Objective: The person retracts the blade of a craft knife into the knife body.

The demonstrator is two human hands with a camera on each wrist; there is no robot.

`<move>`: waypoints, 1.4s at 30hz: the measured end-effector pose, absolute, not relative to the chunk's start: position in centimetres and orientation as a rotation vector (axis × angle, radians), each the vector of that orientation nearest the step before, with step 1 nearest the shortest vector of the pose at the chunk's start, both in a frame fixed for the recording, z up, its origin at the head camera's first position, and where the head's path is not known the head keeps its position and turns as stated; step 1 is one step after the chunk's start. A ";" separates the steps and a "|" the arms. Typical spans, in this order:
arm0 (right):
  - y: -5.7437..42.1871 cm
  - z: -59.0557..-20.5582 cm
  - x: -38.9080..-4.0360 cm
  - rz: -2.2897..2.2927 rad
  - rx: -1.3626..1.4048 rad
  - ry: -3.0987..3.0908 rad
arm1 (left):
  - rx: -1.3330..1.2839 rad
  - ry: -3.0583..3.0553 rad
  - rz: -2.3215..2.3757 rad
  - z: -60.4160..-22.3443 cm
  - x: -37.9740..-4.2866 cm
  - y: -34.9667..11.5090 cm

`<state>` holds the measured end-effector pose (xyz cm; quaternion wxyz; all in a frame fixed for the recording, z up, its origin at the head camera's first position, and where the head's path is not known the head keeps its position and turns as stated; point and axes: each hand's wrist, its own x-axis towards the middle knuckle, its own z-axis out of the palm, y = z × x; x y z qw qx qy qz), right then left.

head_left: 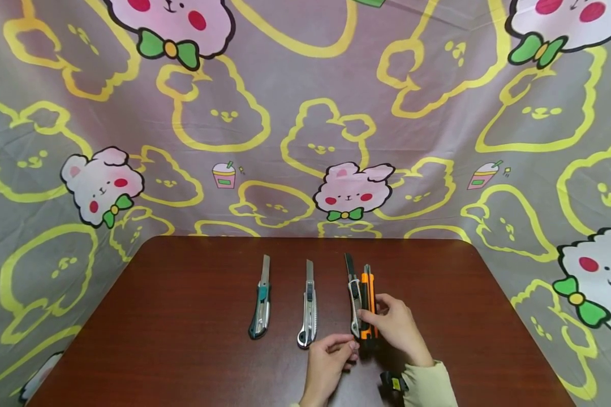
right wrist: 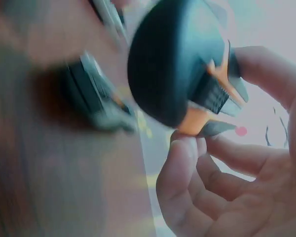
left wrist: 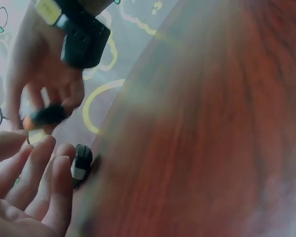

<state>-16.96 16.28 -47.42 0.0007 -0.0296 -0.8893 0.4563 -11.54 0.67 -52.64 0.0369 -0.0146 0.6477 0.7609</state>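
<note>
My right hand [head_left: 397, 328] pinches an orange-and-black utility knife [head_left: 371, 288] between thumb and fingers, its blade end pointing away from me. In the right wrist view the knife's rounded black butt [right wrist: 158, 64] faces the camera, raised off the table. Just left of it, a silver-and-black utility knife [head_left: 355, 294] lies with its dark blade out. My left hand [head_left: 328, 362] hovers by the near ends of these two, fingers loosely bent; the left wrist view shows nothing held in it. Farther left lie a silver utility knife [head_left: 309, 305] and a teal-and-black utility knife [head_left: 261, 305], blades extended.
The knives lie roughly side by side on a dark red-brown wooden table [head_left: 173, 316]. A patterned cloth [head_left: 265, 169] with cartoon rabbits hangs around the table's back and sides. A black wrist device [head_left: 393, 381] sits at the right sleeve [head_left: 430, 384].
</note>
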 end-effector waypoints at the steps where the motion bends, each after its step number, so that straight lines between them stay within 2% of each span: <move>1: 17.0 -47.3 -17.0 1.424 -0.125 -2.785 | -0.030 1.996 2.328 -52.6 -11.6 0.6; 11: 22.2 -47.7 -16.4 1.273 -0.384 -2.864 | 0.110 2.562 1.862 -51.9 -12.0 0.1; 22: 22.6 -48.9 -16.4 0.942 -0.418 -3.004 | 0.060 2.969 1.295 -51.2 -14.1 1.6; 29: 21.2 -49.2 -16.6 0.875 -0.429 -3.030 | -0.008 2.997 1.245 -51.7 -15.1 2.4; 42: 21.0 -49.6 -16.8 0.845 -0.435 -3.029 | 0.052 2.966 1.275 -51.8 -15.3 3.0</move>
